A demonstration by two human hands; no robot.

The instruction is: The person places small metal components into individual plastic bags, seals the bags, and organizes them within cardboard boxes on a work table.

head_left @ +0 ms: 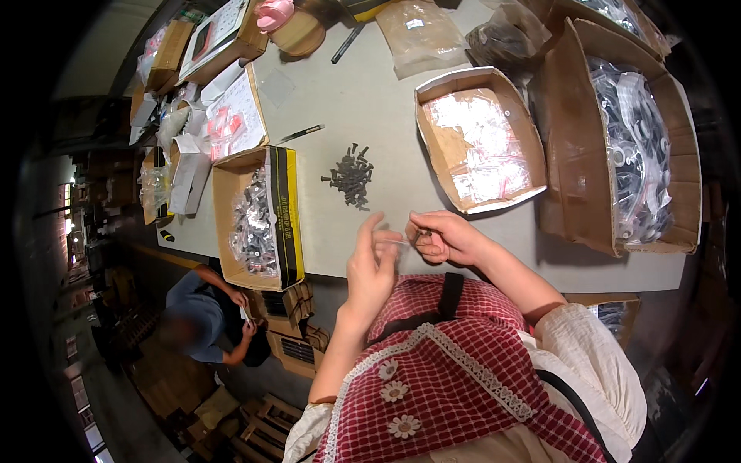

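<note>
Just past the table's near edge, my right hand [446,238] is closed in a pinch on a small clear plastic bag [402,242], of which only a thin edge shows. Beside it, my left hand [370,255] has its fingers apart, slightly blurred, close to the bag; I cannot tell if they touch it. Beyond both hands lies a loose pile of dark screws [351,177] on the pale table [370,100]. To the right of the pile is a cardboard tray [532,181] of flat clear bags with red edges.
At left stands a yellow-black box [287,216] of bagged metal parts. A tall carton [567,131] of bagged parts stands at right. A pen [302,133], a marker [348,43] and papers [235,108] lie farther back. Another person [202,312] works low at left.
</note>
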